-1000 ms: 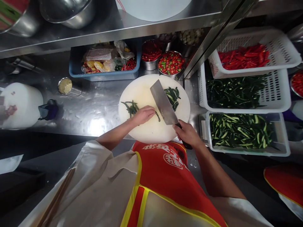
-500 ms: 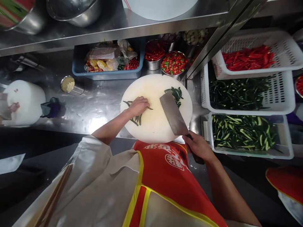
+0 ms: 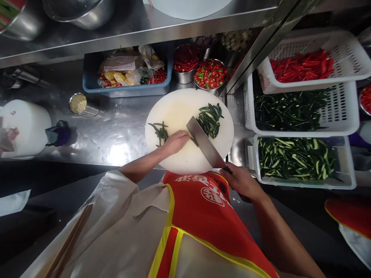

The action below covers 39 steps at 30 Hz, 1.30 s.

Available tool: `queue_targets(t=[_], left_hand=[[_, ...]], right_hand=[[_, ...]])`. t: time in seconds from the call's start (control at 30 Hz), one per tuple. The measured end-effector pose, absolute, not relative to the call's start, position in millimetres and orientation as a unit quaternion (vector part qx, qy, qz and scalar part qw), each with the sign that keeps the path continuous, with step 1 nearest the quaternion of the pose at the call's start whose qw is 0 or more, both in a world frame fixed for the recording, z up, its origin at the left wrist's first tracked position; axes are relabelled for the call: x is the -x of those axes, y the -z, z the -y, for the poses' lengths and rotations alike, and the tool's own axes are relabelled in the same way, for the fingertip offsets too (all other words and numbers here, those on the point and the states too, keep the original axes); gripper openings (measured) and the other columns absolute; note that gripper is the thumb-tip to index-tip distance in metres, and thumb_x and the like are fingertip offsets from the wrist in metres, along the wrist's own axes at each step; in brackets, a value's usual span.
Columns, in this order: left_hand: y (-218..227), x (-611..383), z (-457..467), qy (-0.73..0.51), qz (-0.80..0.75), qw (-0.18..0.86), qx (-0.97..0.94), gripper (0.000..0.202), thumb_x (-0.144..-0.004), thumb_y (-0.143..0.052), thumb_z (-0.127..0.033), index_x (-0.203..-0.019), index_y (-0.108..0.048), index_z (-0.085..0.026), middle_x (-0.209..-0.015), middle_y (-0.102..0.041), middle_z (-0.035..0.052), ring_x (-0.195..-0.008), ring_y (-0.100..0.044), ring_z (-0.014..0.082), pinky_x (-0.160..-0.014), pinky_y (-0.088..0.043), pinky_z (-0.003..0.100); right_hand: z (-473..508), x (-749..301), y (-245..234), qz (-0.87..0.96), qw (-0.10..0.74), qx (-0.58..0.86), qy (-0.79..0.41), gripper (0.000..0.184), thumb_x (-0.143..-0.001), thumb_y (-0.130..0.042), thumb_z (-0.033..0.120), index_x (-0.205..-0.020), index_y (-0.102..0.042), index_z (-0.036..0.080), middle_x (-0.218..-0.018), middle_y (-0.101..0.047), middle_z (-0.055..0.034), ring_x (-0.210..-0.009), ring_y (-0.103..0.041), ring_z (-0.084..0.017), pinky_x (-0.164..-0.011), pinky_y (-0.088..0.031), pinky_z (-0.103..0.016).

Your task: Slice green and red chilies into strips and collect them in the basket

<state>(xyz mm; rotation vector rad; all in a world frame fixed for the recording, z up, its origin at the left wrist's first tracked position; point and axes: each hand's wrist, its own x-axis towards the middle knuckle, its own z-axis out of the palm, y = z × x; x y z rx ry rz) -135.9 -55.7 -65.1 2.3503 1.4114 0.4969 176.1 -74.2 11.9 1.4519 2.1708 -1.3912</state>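
A round white cutting board point(image 3: 179, 108) lies on the steel counter. My left hand point(image 3: 175, 141) is curled over a green chili on the board, pinning it down, with a few whole green chilies point(image 3: 160, 131) just to its left. My right hand point(image 3: 242, 181) grips the handle of a cleaver point(image 3: 205, 143), whose blade rests on the board right beside my left fingers. A pile of cut green chilies point(image 3: 210, 119) sits behind the blade on the board's right side.
To the right are a clear tub of sliced green chilies point(image 3: 295, 158), a white basket of whole green chilies point(image 3: 292, 110) and a basket of red chilies point(image 3: 301, 65). Behind the board stand metal bowls of chopped chilies point(image 3: 210, 74) and a blue bin point(image 3: 127, 75). A white tub point(image 3: 26, 125) stands at the left.
My left hand went to the whole chilies at the left and came back to the board's middle over one. The cleaver drew back toward me, then returned beside my fingers. The cut pile is larger.
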Motion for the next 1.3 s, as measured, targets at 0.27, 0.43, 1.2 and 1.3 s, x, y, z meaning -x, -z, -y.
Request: queue_targets(t=[0.27,0.43,1.2,1.3], left_hand=[[72.4,132.1,49.9,-0.176,-0.473,0.196,-0.841,0.03,-0.1,-0.036,-0.026,-0.095,-0.065,-0.017,-0.098,-0.063,0.0087,-0.097,-0.058,0.0195,-0.086,-0.049,0.033],[73.9,131.9,51.0,-0.201,-0.475,0.192,-0.835,0.03,-0.1,-0.038,-0.026,-0.093,-0.065,-0.017,-0.099,-0.064,0.0086,-0.097,-0.058,0.0193,-0.088,-0.05,0.034],[30.1,232.0,32.8,-0.019,-0.579,0.17,-0.797,0.035,-0.075,-0.051,-0.007,-0.096,-0.073,-0.024,-0.122,-0.06,0.0042,-0.113,-0.051,0.0261,-0.096,-0.043,0.042],[23.2,245.1,29.7,0.006,-0.545,0.181,-0.819,0.028,-0.076,-0.056,-0.014,-0.094,-0.073,-0.027,-0.121,-0.059,0.0027,-0.114,-0.048,0.0265,-0.094,-0.042,0.041]], right_hand=[[77.3,-185.2,-26.4,-0.708,0.11,-0.479,0.507,0.031,-0.095,-0.036,0.049,-0.089,-0.053,0.024,-0.066,-0.065,-0.0015,-0.057,-0.06,-0.018,-0.056,-0.036,-0.027],[78.9,-192.0,-33.4,-0.666,0.127,-0.498,0.541,0.031,-0.093,-0.039,0.052,-0.083,-0.051,0.024,-0.06,-0.062,0.0006,-0.05,-0.057,-0.016,-0.052,-0.034,-0.026],[85.3,-172.1,-10.6,-0.713,0.074,-0.458,0.526,0.03,-0.091,-0.04,0.049,-0.082,-0.053,0.024,-0.071,-0.066,-0.0027,-0.066,-0.061,-0.02,-0.058,-0.038,-0.028],[91.9,-176.8,-7.2,-0.681,0.088,-0.464,0.559,0.032,-0.091,-0.039,0.05,-0.085,-0.056,0.024,-0.071,-0.067,-0.0022,-0.063,-0.061,-0.02,-0.058,-0.039,-0.029]])
